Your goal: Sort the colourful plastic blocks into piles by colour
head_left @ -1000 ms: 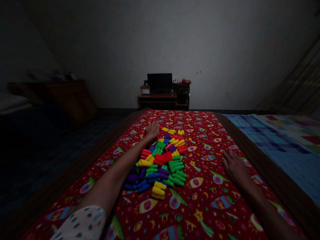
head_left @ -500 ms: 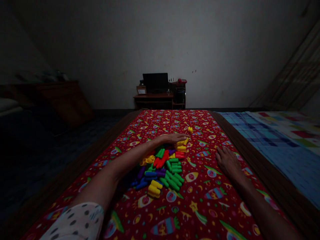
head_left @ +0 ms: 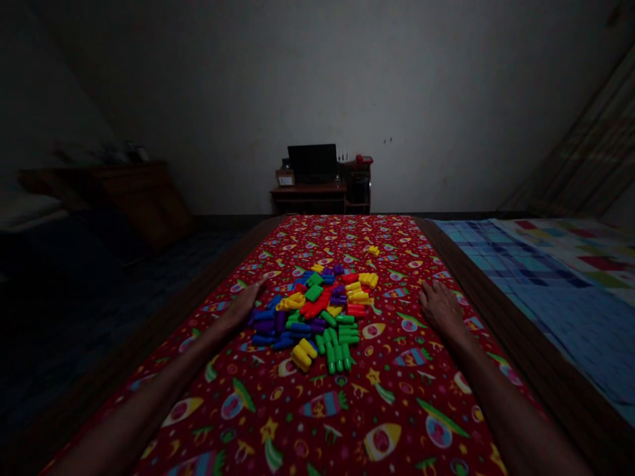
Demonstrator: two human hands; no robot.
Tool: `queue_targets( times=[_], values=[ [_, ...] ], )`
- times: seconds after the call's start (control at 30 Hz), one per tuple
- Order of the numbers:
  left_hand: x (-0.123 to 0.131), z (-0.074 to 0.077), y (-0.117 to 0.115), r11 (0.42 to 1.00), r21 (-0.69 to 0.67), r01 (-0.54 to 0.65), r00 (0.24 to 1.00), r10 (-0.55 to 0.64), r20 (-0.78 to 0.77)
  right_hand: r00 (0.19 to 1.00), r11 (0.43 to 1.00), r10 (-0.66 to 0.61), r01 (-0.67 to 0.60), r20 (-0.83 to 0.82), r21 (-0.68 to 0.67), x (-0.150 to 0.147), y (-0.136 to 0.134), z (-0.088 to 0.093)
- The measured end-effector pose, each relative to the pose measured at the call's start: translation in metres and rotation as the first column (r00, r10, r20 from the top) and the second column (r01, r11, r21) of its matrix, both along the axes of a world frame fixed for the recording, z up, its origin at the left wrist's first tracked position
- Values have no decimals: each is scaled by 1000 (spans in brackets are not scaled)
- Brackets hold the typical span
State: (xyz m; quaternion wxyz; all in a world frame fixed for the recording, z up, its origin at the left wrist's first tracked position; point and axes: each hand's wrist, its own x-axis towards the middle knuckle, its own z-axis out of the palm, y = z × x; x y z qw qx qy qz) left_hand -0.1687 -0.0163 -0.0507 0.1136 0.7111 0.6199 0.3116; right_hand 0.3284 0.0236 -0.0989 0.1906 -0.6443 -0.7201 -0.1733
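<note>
Blocks [head_left: 317, 307] on cloth [head_left: 397, 403] between left hand [head_left: 247, 302] and right hand [head_left: 440, 305], grips apart, monitor [head_left: 312, 162] beyond.

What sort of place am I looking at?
Probably a room in someone's home: a dark monitor stands on a small desk, and bright, toy-like plastic pieces lie on a rocket-patterned red cloth.

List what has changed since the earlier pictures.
The left hand swept right across the far side of the block pile, then drew back to its left edge. A yellow block now lies apart beyond the pile. The right hand stayed on the cloth, right of the pile.
</note>
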Motion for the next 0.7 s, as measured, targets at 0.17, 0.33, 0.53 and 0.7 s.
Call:
queue_targets(
  times=[0.17, 0.33, 0.53, 0.7],
  values=[
    [45, -18, -20, 996, -62, 66, 991, -58, 124, 999, 1000, 1, -2, 54, 16, 0, -2, 4],
    [119, -8, -5, 993, -21, 118, 984, -114, 138, 998, 1000, -9, 9, 55, -1, -3, -5, 8],
    [152, 21, -11, 958, 97, 269, 962, -273, 32, 999, 1000, 5, -5, 37, -2, -1, -5, 6],
    [164, 44, -79, 701, 22, 712, 643, -640, -422, 998, 1000, 0, -1, 58, 17, -1, -3, 6]
  ],
)
